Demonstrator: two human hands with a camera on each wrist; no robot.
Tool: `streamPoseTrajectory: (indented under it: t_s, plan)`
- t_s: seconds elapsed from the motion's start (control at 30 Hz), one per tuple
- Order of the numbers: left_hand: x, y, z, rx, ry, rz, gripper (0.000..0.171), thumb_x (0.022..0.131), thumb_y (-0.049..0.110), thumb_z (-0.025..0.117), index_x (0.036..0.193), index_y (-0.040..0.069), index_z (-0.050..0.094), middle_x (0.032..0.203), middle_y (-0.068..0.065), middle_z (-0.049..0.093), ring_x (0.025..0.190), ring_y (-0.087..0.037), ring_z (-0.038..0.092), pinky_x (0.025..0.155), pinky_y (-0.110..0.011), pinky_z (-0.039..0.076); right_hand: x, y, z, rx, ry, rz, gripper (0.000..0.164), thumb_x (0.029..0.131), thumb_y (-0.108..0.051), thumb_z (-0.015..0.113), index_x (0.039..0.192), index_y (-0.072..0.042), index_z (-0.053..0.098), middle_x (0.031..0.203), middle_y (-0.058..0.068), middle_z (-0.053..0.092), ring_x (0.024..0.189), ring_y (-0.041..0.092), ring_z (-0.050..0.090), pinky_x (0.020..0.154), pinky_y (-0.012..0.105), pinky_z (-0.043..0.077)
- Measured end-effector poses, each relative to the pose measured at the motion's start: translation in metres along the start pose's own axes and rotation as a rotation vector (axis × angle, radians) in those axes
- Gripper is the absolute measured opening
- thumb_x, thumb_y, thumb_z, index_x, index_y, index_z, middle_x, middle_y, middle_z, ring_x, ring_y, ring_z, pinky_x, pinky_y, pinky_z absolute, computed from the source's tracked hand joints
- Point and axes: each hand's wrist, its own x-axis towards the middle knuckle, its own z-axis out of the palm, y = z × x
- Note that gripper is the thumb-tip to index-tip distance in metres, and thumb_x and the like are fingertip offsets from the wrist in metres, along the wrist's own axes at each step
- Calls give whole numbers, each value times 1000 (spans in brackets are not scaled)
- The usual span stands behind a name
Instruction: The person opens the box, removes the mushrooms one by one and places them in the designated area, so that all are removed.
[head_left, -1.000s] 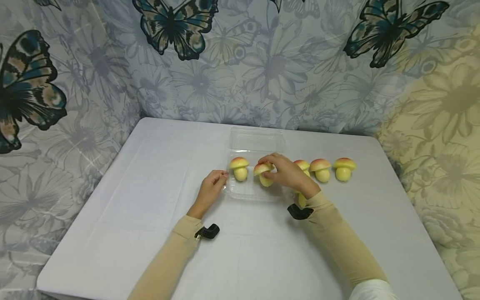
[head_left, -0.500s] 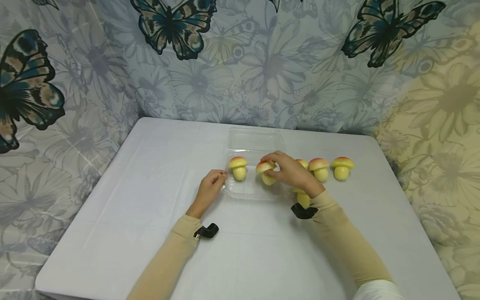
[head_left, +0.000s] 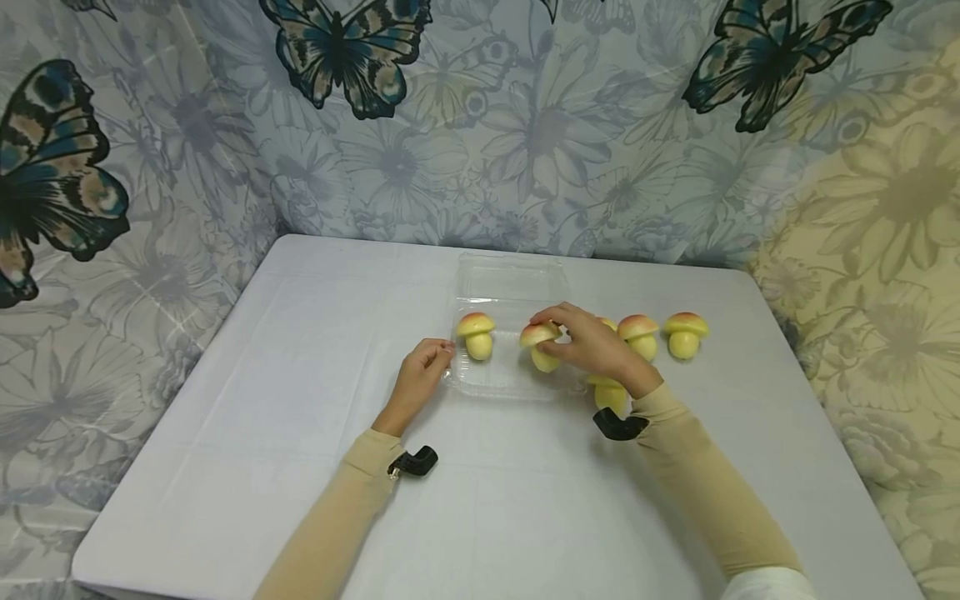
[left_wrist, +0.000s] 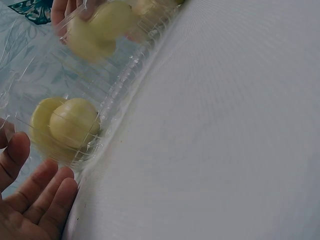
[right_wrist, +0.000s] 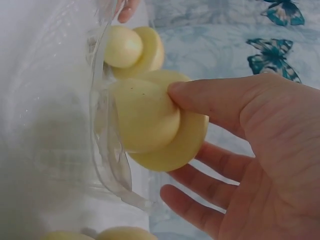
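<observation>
My right hand [head_left: 596, 342] holds a toy mushroom [head_left: 544, 358] with a reddish-yellow cap between thumb and fingers. It is over the right half of an open clear plastic container [head_left: 487, 388]. In the right wrist view the thumb presses the mushroom [right_wrist: 147, 117] near its stem, beside the container wall [right_wrist: 97, 125]. Another mushroom [head_left: 477, 337] lies in the left half of the container. At the container's left edge, my left hand [head_left: 420, 375] pinches the rim, its other fingers [left_wrist: 57, 207] extended below.
To the right of the container lie more mushrooms, among them one in the middle [head_left: 638, 333] and one at the end [head_left: 684, 336]. Another mushroom [head_left: 611, 396] is partly hidden by the right wrist. The container's lid [head_left: 513, 277] lies open toward the back of the white table [head_left: 225, 467].
My right hand has shifted a little to the right with the mushroom in its grip. The left hand stays at the container's edge.
</observation>
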Motion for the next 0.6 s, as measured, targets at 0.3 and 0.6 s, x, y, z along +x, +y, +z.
streamPoseTrajectory:
  t_s: [0.3,0.6]
  plan:
    - [-5,18,-1,34,-19,-31,30,102,5,53,76,-8,57,127,-26,64,126,-37,58,110,-46,45,-7,2,-8,5,18,16,40,95,-14,71,133,-9,62,135,14,60,118,29,56,100,51,47]
    - [-14,44,-5,14,-27,-23,28,101,4,53,76,-9,56,124,-26,64,124,-37,59,108,-45,46,-12,1,-11,-1,36,8,40,94,-14,72,133,-9,62,134,14,61,115,29,57,95,52,48]
